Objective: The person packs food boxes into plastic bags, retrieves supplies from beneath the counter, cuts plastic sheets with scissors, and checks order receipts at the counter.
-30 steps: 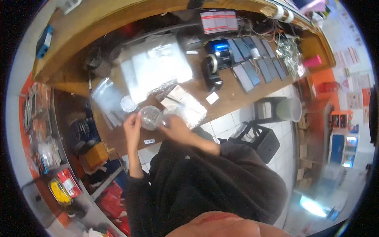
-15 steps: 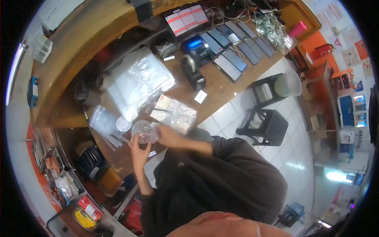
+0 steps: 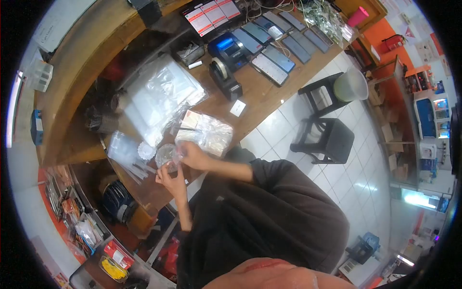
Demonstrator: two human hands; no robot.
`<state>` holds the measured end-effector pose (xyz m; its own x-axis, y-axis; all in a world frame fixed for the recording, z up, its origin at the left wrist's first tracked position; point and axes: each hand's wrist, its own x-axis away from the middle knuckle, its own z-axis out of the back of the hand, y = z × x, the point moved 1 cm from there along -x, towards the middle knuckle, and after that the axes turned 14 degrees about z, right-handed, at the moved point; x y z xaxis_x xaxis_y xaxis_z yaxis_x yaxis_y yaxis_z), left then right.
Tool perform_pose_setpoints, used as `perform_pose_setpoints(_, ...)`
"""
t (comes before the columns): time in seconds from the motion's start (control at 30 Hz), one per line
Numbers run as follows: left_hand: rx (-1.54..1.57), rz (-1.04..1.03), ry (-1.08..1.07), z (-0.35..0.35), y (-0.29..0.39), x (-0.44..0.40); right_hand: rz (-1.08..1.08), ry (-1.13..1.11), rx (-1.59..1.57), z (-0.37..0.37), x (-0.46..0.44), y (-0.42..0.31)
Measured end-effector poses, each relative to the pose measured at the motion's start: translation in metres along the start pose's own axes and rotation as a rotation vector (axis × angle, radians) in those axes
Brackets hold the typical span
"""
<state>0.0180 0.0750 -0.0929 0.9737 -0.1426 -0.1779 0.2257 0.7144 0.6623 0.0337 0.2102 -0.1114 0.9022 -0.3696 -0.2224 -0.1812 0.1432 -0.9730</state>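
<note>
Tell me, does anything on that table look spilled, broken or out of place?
Nothing looks spilled or broken. It's just slightly untidy: loose cables straggle behind the phones, and a crumpled shiny heap lies near the table's right end.

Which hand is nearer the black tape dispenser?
Right. The right hand is below and left of the black tape dispenser in view; the left hand is farther that way.
</note>
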Motion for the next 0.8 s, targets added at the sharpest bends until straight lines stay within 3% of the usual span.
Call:
perform_pose_setpoints(0.13,0.026,0.120,0.021,0.003,0.004,0.003,0.006,0.024,0.076,0.022,-0.012,-0.021)
perform_pose_setpoints(0.2,0.043,0.127,0.012,0.006,0.005,0.001,-0.304,-0.264,-0.144,0.040,-0.020,-0.035)
perform_pose_setpoints(0.23,0.059,0.130,0.002,0.008,0.005,0.000,-0.330,-0.415,-0.263,0.043,-0.024,-0.024)
perform_pose_setpoints(0.27,0.057,0.132,0.003,0.011,0.005,-0.002,-0.331,-0.418,-0.265,0.044,-0.025,-0.024)
perform_pose_setpoints(0.33,0.110,0.214,-0.114,0.013,0.004,-0.007,-0.324,-0.338,-0.778,0.045,-0.028,-0.027)
perform_pose_setpoints(0.37,0.110,0.212,-0.110,0.012,0.000,-0.009,-0.320,-0.340,-0.777,0.044,-0.028,-0.029)
perform_pose_setpoints(0.43,0.290,0.285,-0.177,0.009,-0.006,-0.014,-0.030,-0.185,-0.678,0.042,-0.026,-0.035)
perform_pose_setpoints(0.47,0.290,0.281,-0.177,0.007,-0.008,-0.015,-0.026,-0.183,-0.678,0.040,-0.026,-0.034)
perform_pose_setpoints(0.53,0.328,0.282,-0.151,0.007,-0.004,-0.017,0.315,-0.347,0.111,0.034,-0.022,-0.029)
perform_pose_setpoints(0.57,0.327,0.279,-0.153,0.007,-0.003,-0.017,0.151,-0.453,0.233,0.025,-0.020,-0.020)
perform_pose_setpoints(0.67,0.205,0.211,-0.101,0.009,-0.005,-0.019,0.244,-0.305,0.283,0.012,-0.013,-0.012)
perform_pose_setpoints(0.8,0.288,0.239,-0.117,0.008,-0.020,-0.018,0.224,-0.304,0.276,0.005,-0.006,-0.005)
